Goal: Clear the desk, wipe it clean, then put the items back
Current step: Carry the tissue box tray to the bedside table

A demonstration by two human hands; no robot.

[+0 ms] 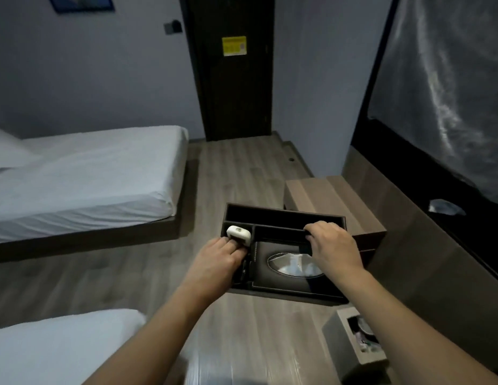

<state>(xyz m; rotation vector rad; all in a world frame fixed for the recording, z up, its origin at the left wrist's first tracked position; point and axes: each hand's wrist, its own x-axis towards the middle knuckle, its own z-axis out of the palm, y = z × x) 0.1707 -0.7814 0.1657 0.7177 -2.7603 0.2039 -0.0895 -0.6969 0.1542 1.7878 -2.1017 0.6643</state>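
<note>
You've got the dark organizer tray (284, 215) up in both hands over the wooden floor (236, 173), out at twelve o'clock. Your left hand (218, 255) has its grip curled on the tray's nine o'clock edge, fingertips hidden beneath a small white gadget (239, 233). Your right hand (332, 241) has its grip curled over an inner divider, covering part of the tissue box (286, 269). At five o'clock a grey bin (350, 345) shows blurred contents. The desk (425, 259) runs off at three o'clock.
</note>
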